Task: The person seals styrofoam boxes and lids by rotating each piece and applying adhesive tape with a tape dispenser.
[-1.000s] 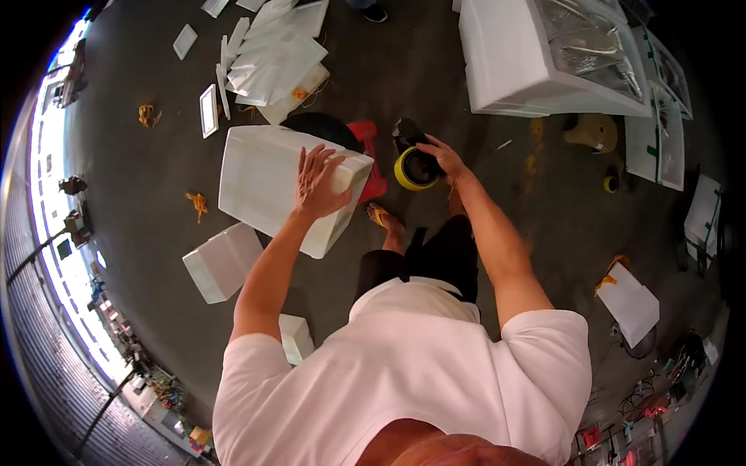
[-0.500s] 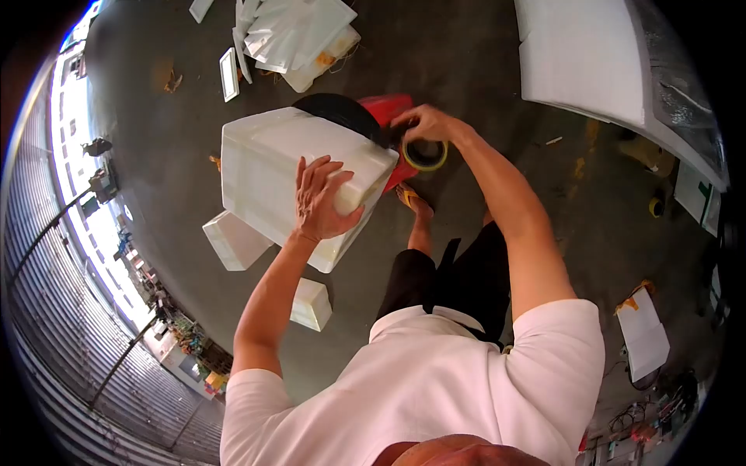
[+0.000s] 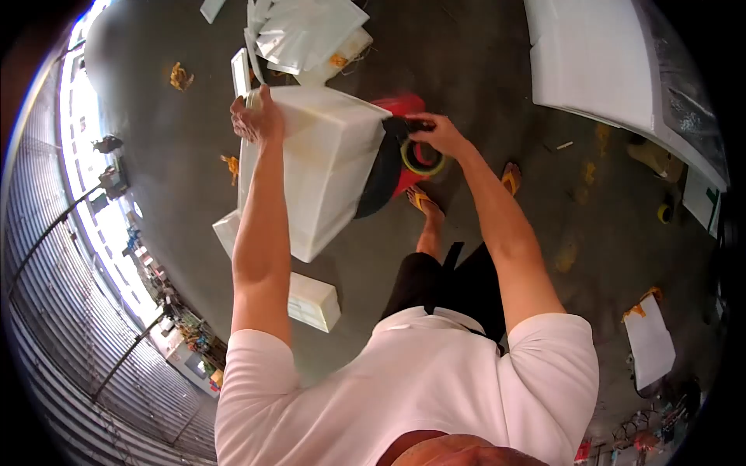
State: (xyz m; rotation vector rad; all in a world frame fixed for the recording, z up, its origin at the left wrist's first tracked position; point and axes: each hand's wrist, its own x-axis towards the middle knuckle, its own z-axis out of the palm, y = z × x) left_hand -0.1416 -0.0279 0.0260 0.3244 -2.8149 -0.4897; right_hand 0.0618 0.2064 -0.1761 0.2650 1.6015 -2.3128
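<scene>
A large white foam box (image 3: 326, 167) sits tilted on a round black top (image 3: 378, 177), with red parts (image 3: 407, 180) showing beside and under it. Around the box's far left upper edge curl the fingers of my left hand (image 3: 260, 118), closed on it. At the box's right side, my right hand (image 3: 441, 136) is closed on a roll of tape (image 3: 423, 159) with a dark part near the fingertips. The hand partly hides that dark part, and I cannot tell whether it is a dispenser handle.
White foam lids (image 3: 307, 35) lie piled beyond the box. A smaller white box (image 3: 315, 301) is on the floor (image 3: 186, 147) nearby, and another white piece (image 3: 225, 231) lies left of it. A big white container (image 3: 590, 58) stands at upper right; a white panel (image 3: 650, 342) lies lower right.
The box has turned on the black top, which now shows on its right. My left hand has shifted from the near side up to the far left edge. The right hand keeps the tape close by.
</scene>
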